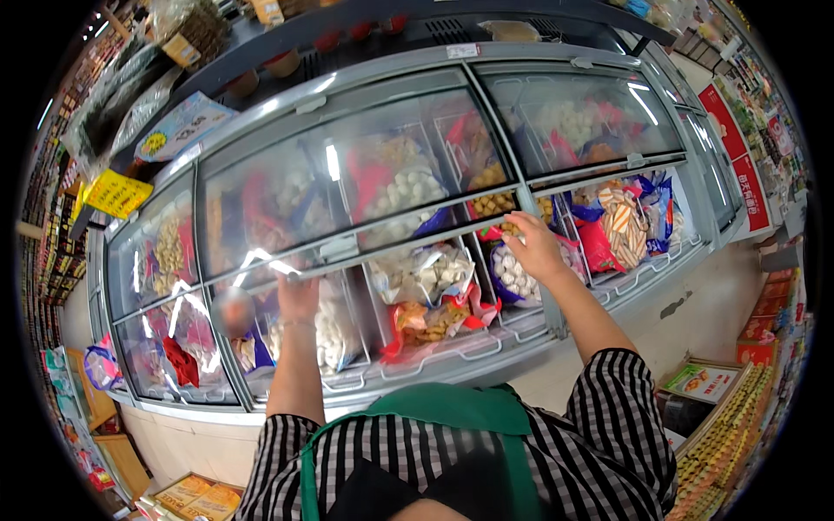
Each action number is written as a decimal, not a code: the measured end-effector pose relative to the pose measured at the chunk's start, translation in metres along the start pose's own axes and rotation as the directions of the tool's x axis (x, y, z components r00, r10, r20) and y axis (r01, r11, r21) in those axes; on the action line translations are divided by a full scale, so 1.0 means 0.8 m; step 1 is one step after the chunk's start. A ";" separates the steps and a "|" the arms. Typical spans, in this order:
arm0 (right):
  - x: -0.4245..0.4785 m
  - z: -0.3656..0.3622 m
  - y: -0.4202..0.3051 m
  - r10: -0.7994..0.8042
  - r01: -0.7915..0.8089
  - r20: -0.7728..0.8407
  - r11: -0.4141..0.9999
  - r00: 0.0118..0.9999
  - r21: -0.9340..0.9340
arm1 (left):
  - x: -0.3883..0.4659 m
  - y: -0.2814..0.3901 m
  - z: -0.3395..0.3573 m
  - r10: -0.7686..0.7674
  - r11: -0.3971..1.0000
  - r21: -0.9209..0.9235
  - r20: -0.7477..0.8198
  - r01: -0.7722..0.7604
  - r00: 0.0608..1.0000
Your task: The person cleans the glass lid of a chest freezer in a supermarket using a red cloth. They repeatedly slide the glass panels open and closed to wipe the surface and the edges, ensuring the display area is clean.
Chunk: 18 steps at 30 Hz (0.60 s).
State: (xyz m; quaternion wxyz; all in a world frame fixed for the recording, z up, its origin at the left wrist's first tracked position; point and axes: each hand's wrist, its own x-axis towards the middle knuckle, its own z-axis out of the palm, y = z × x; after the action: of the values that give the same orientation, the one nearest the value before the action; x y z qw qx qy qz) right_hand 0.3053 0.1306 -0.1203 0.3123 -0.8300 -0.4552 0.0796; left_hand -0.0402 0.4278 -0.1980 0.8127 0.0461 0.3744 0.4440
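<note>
A chest freezer with sliding glass lids (365, 195) stands before me. My left hand (298, 296) is raised at the lower edge of the middle glass lid, partly blurred by glare; whether its fingers grip the edge cannot be told. My right hand (531, 247) rests near the right end of that lid's edge, fingers spread, above a bag of white frozen balls (515, 270). Between my hands, in a white wire basket (449, 352), lie an opened clear bag of pale pieces (423, 270) and a red bag of brown pieces (433, 322).
Striped frozen sticks (624, 218) lie in the compartment at right. A red cloth (181, 361) lies on the left lid. Above the freezer runs a dark shelf (365, 39) with bagged goods. Egg trays (730, 423) stand at lower right, boxes (199, 498) at lower left.
</note>
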 end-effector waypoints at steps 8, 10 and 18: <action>0.080 -0.024 0.040 -0.029 0.028 -0.024 0.997 0.999 -0.075 | 0.066 -0.002 -0.053 0.038 0.966 -0.252 0.379 0.064 0.925; 0.094 -0.019 0.046 0.029 -0.031 -0.015 0.996 0.999 -0.089 | 0.052 -0.018 -0.019 0.071 0.962 -0.271 0.190 -0.017 0.979; 0.156 0.005 0.055 0.190 -0.185 -0.013 0.940 0.982 -0.287 | 0.041 -0.013 -0.009 -0.063 0.930 -0.350 0.156 0.114 0.986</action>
State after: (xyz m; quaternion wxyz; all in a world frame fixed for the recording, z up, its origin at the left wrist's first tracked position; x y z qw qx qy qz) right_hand 0.4061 0.2156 -0.1306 0.1763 -0.9054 -0.3831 0.0485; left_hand -0.0269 0.4448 -0.2258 0.8513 -0.0881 0.2302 0.4632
